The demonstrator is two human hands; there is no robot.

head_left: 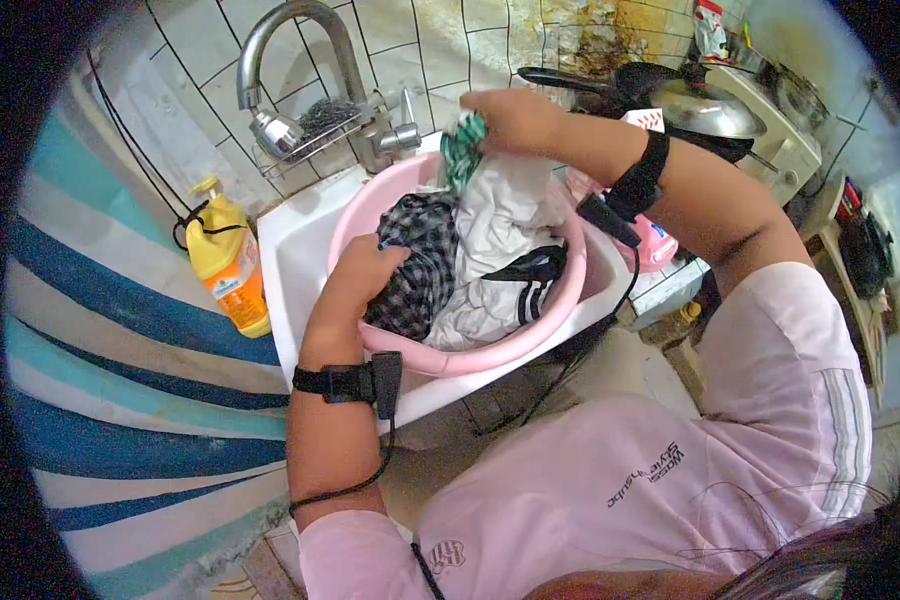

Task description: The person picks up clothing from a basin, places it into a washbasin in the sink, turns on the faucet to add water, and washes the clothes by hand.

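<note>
A pink basin point(432, 360) full of clothes sits in the white sink point(292, 262). My left hand point(366, 272) is closed on the near-left side of a black-and-grey checked garment point(416, 262); its fingertips are partly buried in the fabric. Above the far rim, my right hand point(510, 122) grips a green-and-white patterned cloth point(460, 152), slightly blurred. White clothing point(500, 215) fills the basin's right half. On it lies a black piece with white stripes point(526, 278).
A curved faucet point(305, 20) rises behind the sink, beside a wire rack holding a scouring pad point(328, 118). To the left stands a yellow-orange bottle point(232, 262). At right are a pink bottle point(654, 243), a lidded pan point(708, 105) and a stove. Black cables hang from both forearm straps.
</note>
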